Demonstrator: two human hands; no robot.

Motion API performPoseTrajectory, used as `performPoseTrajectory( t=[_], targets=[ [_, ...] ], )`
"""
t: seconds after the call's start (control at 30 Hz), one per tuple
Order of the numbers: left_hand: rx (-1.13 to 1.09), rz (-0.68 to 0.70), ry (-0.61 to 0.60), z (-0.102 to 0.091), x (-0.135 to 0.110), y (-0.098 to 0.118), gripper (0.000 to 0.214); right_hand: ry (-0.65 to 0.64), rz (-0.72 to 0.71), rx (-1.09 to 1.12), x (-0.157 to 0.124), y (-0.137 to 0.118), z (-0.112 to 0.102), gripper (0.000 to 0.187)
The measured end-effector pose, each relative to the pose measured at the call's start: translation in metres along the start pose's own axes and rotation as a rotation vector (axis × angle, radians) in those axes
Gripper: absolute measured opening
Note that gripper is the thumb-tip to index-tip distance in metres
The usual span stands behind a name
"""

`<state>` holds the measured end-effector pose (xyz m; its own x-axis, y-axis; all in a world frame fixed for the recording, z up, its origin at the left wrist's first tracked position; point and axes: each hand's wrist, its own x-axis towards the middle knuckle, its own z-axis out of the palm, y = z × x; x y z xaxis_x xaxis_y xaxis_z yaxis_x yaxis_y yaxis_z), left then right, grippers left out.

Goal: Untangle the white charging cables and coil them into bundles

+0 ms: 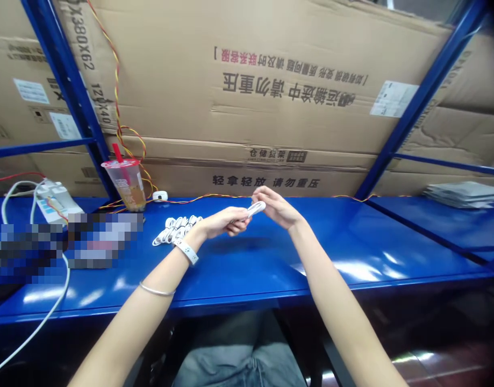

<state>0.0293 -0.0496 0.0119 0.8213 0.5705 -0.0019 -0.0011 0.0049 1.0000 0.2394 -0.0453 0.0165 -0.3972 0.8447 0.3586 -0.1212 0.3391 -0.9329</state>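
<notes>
My left hand (224,221) and right hand (277,208) come together, pinching a white cable loop (256,208) to keep it tight, near the coiled cables (177,228) on the bench (351,252).

Coiled cables (176,230), cup (126,184) block left of hands (226,221); blue shelf (351,252) runs rt.

Pixelated patches (65,241) blur the left end of the blue bench (271,279); objects beneath are unreadable. My fingers (273,203) hide most of the white cable loop (257,208), so its ends go unseen. Coils in the white cable bundle (176,229) are too small to count, as is the print on my wristband (186,251).
</notes>
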Motion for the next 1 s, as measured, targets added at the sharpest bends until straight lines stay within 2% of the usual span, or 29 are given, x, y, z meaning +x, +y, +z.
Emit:
performPoseTrajectory(
  t=[0.13, 0.23, 0.4, 0.57, 0.7, 0.87, 1.0],
  targets=[
    [-0.005, -0.024, -0.107, 0.007, -0.002, 0.003, 0.041, -0.173, -0.072, -0.211, 0.004, 0.003, 0.006, 0.035],
    [-0.01, -0.007, -0.089, 0.007, -0.002, 0.003, 0.041, -0.148, -0.147, -0.389, 0.007, 0.004, 0.007, 0.024],
    [0.014, 0.099, 0.039, -0.003, -0.001, 0.0, 0.039, -0.041, -0.173, -0.428, 0.01, 0.007, 0.007, 0.03],
    [0.06, 0.17, 0.21, -0.01, 0.005, -0.003, 0.04, 0.1, -0.188, -0.604, 0.011, 0.01, 0.019, 0.018],
    [0.103, 0.229, 0.391, -0.009, 0.012, -0.008, 0.041, 0.223, -0.229, -0.755, 0.011, 0.014, 0.031, 0.016],
    [0.22, 0.255, 0.593, -0.01, 0.021, -0.017, 0.037, 0.231, -0.276, -0.823, 0.01, 0.018, 0.04, 0.017],
    [0.415, 0.299, 0.675, -0.014, 0.026, -0.022, 0.034, 0.251, -0.302, -0.908, 0.008, 0.018, 0.042, 0.017]
  ],
)
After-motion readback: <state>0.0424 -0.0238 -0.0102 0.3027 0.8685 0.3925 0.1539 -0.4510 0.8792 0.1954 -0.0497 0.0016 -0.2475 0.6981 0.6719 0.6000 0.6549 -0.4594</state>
